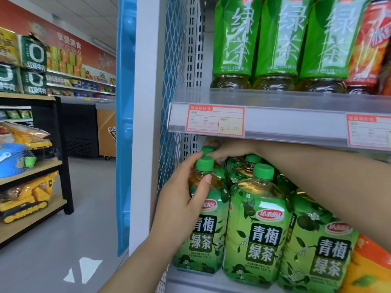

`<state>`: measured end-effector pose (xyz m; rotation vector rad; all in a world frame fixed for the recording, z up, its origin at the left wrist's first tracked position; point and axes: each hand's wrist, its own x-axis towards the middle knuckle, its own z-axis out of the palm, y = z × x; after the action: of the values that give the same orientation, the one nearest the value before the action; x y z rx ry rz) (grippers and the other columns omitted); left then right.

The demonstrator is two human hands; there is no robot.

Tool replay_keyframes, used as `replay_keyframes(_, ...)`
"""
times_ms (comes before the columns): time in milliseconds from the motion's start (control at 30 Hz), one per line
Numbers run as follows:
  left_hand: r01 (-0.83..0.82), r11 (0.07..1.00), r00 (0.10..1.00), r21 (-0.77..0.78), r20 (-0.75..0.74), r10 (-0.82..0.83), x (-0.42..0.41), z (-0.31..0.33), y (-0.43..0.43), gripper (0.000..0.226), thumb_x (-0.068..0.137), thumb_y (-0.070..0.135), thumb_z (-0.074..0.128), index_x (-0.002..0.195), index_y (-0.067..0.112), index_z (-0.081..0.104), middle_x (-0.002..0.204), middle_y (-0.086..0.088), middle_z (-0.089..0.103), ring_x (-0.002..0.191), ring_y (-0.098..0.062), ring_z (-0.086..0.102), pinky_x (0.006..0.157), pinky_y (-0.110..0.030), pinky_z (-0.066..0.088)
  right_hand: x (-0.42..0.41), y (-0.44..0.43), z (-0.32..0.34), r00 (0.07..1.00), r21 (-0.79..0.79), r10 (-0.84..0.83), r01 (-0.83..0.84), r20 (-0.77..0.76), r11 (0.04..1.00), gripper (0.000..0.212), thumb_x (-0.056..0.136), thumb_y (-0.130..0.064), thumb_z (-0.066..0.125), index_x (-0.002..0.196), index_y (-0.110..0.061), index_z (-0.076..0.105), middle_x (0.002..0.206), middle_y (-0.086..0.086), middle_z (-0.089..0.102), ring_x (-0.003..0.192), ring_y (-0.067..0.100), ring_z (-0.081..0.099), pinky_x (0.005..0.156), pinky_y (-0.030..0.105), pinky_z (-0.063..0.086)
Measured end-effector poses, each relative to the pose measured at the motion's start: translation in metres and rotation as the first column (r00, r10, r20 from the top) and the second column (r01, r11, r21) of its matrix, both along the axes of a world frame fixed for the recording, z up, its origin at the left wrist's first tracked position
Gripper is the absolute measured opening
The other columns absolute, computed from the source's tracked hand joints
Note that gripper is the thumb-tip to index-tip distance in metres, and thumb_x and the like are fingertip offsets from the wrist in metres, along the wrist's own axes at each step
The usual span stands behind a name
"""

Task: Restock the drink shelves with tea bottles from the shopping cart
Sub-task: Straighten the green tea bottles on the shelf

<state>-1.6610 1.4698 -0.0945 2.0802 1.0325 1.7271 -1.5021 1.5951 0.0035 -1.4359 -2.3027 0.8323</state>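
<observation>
Green plum tea bottles with green caps stand in rows on the lower shelf (pixel 190 280). My left hand (pixel 182 197) wraps the neck and shoulder of the front-left tea bottle (pixel 203 235), which stands at the shelf's left end. My right hand (pixel 220 150) reaches across under the upper shelf, its fingers on the cap of the rear bottle (pixel 208 149) behind it. Two more plum tea bottles (pixel 257 235) stand to the right, partly under my right forearm. The shopping cart is out of sight.
The upper shelf (pixel 296 121) carries tall green tea bottles (pixel 232 45) and a red one, with price tags on its rail. An orange bottle (pixel 368 271) stands at the lower right. A blue and white shelf post (pixel 135 123) borders the left. Toy shelves line the aisle.
</observation>
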Motion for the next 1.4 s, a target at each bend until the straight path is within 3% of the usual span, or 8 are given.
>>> replay_keyframes(133,0.005,1.0,1.0,0.001,-0.009,-0.005,-0.001,-0.001,0.001,0.045,0.093,0.03,0.055,0.123,0.056,0.036,0.124,0.025,0.055,0.115,0.011,0.049,0.097,-0.024,0.045,-0.007,-0.013,0.008,0.992,0.125,0.037,-0.052,0.118,0.991,0.043,0.082,-0.033,0.071,0.116,-0.016,0.052,0.11,-0.001,0.053,0.1,0.015,0.058,0.081,0.018,0.05)
replay_keyframes(367,-0.018,0.999,1.0,-0.027,-0.016,0.018,0.001,-0.001,-0.001,0.045,0.093,0.034,0.052,0.134,0.045,0.037,0.127,0.019,0.055,0.116,0.005,0.049,0.099,-0.03,0.046,-0.006,-0.051,0.015,0.992,0.174,0.105,-0.116,0.071,0.978,0.012,0.091,-0.015,0.058,0.091,-0.026,0.052,0.09,-0.015,0.054,0.073,-0.016,0.057,0.061,0.002,0.042)
replay_keyframes(533,-0.129,0.992,0.984,-0.004,-0.126,0.128,0.005,0.007,-0.01,0.048,0.096,0.03,0.048,0.141,0.033,0.032,0.139,0.01,0.042,0.124,-0.001,0.039,0.107,-0.025,0.033,0.016,-0.094,0.02,0.999,0.316,0.003,0.012,-0.047,0.949,0.047,0.099,-0.02,0.042,0.144,-0.016,0.03,0.137,-0.014,0.034,0.126,0.002,0.035,0.084,-0.006,0.029)
replay_keyframes(633,-0.307,0.906,0.894,0.291,-0.24,0.379,0.012,0.015,-0.019,0.045,0.092,0.025,0.048,0.137,0.023,0.041,0.137,0.001,0.045,0.126,-0.014,0.04,0.111,-0.04,0.026,0.038,-0.127,0.017,0.965,0.486,-0.201,0.096,0.168,0.869,0.046,0.099,-0.036,0.036,0.144,-0.023,0.034,0.147,-0.008,0.036,0.134,0.012,0.034,0.109,0.018,0.025)
replay_keyframes(800,-0.196,0.894,0.784,0.403,-0.484,0.389,0.049,0.026,-0.039,0.048,0.091,0.038,0.039,0.131,0.015,0.052,0.132,-0.006,0.056,0.114,-0.021,0.06,0.113,-0.043,0.02,0.074,-0.182,-0.003,0.812,0.713,-0.516,0.19,0.271,0.675,0.049,0.093,-0.051,0.037,0.133,-0.027,0.05,0.136,0.001,0.054,0.122,0.024,0.05,0.099,0.037,0.042)
replay_keyframes(1000,-0.197,0.955,0.511,0.222,-0.808,0.293,0.067,0.043,-0.035,0.072,0.09,0.065,0.031,0.147,0.039,-0.005,0.152,-0.011,0.03,0.126,-0.026,0.049,0.116,-0.051,0.012,0.115,-0.216,-0.032,0.903,0.491,-0.406,0.291,0.144,0.821,0.096,0.066,-0.057,0.071,0.144,-0.041,0.017,0.138,-0.007,0.04,0.123,0.01,0.041,0.099,0.024,0.035)
replay_keyframes(1167,-0.139,0.947,0.375,0.29,-0.87,0.321,0.063,0.037,-0.028,0.091,0.076,0.072,0.05,0.145,0.043,0.0,0.143,-0.013,0.04,0.125,-0.028,0.048,0.113,-0.044,0.022,0.119,-0.219,-0.041,0.884,0.521,-0.418,0.26,0.211,0.813,0.104,0.065,-0.036,0.083,0.138,-0.046,0.01,0.075,-0.012,0.048,0.055,-0.002,0.049,0.054,0.014,0.039)
replay_keyframes(1400,-0.147,0.928,0.411,0.342,-0.832,0.372,0.062,0.032,-0.026,0.088,0.075,0.075,0.046,0.146,0.04,0.008,0.141,-0.009,0.044,0.119,-0.025,0.053,0.113,-0.038,0.022,0.121,-0.213,-0.039,0.887,0.497,-0.419,0.28,0.193,0.822,0.106,0.065,-0.036,0.083,0.14,-0.044,0.008,0.127,0.003,0.052,0.081,0.002,0.051,0.062,0.012,0.036)
